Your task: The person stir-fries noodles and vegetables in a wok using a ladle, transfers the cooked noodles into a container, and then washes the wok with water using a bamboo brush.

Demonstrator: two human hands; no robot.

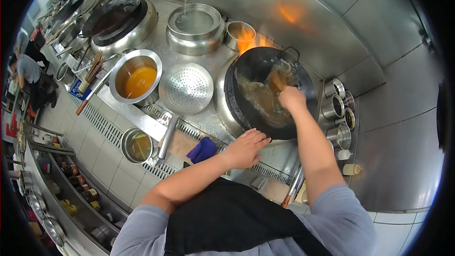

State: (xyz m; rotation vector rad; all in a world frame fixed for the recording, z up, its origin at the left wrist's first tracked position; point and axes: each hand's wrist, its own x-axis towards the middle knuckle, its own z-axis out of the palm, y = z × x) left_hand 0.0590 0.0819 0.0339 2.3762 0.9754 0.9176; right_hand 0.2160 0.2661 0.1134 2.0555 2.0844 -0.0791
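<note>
A large black wok (pixel 246 66) sits on the round burner, with brownish, cloudy liquid (pixel 258 96) swirling inside. My right hand (pixel 291 98) is closed around a bamboo wok brush (pixel 279 77), whose blurred bristles are against the wok's inside. At the near edge of the wok, my left hand (pixel 246 148) lies with its fingers stretched out, touching or just beside the rim. A bunched purple cloth (pixel 202 150) is left of that hand. Flames (pixel 246 42) rise behind the wok.
A perforated ladle (pixel 186 88) and a pot of orange liquid (pixel 137 81) stand left. Behind them, water runs into a round metal basin (pixel 194 21). Metal seasoning cups (pixel 333 107) line the right side. A person (pixel 31 76) is at far left.
</note>
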